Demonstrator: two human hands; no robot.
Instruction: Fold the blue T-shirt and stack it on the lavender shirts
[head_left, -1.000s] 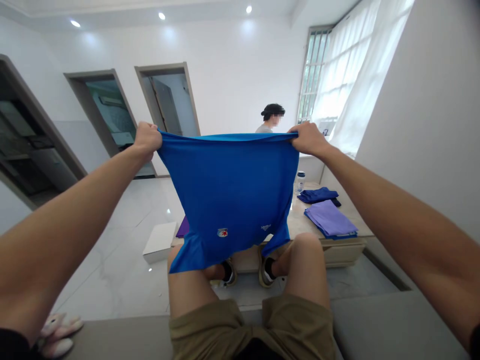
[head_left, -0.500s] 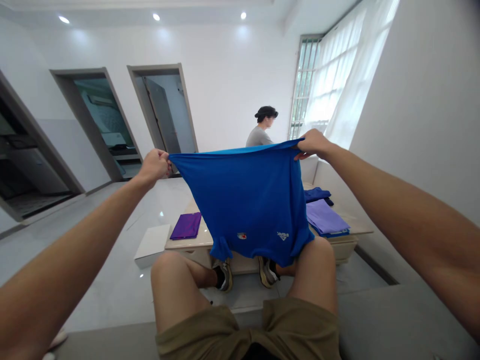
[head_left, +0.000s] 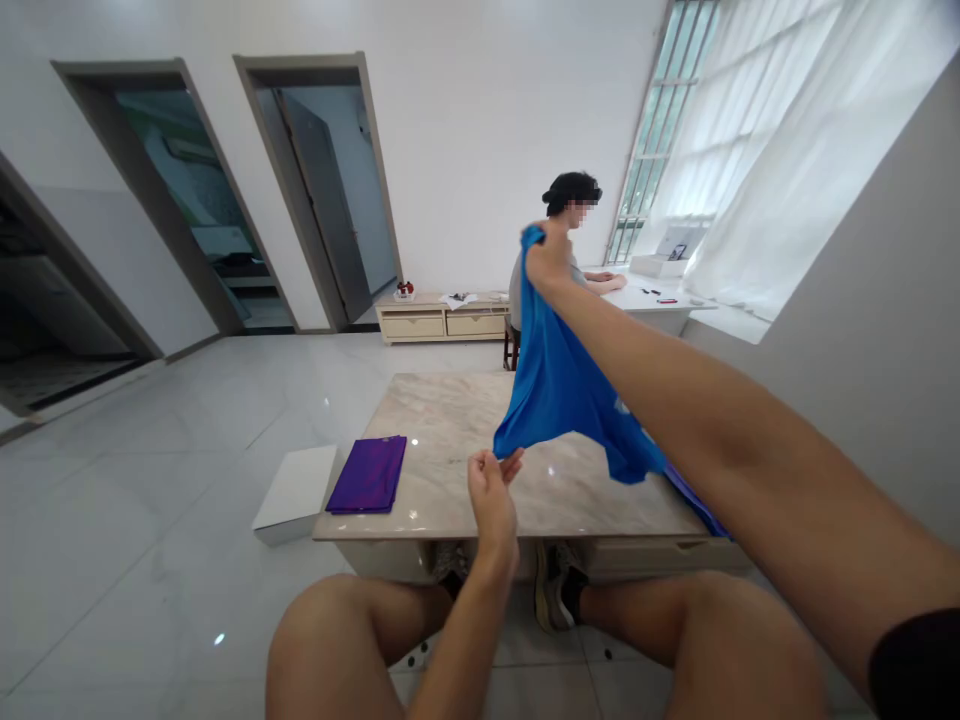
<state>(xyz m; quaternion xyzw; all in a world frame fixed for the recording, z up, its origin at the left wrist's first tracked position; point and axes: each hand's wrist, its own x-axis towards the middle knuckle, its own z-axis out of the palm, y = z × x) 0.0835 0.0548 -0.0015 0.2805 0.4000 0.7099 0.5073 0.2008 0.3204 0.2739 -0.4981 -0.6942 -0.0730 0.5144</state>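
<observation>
A bright blue shirt (head_left: 559, 385) hangs in the air over the marble coffee table (head_left: 450, 425). My right hand (head_left: 546, 262) is raised high and closed on one corner of it. My left hand (head_left: 491, 490) is low, just above the table's near edge, pinching the shirt's lower corner between thumb and fingers. The cloth stretches slantwise between the two hands. My bare knees show at the bottom of the view.
A folded purple garment (head_left: 369, 474) lies on the table's left end, with a white box (head_left: 296, 492) on the floor beside it. Another person (head_left: 570, 235) sits at a white desk by the window. A low cabinet (head_left: 442, 315) stands against the far wall.
The shirt was held spread wide at chest height by both hands. My left hand has dropped low to the shirt's bottom corner, my right hand has risen, and the view now tilts down onto the table.
</observation>
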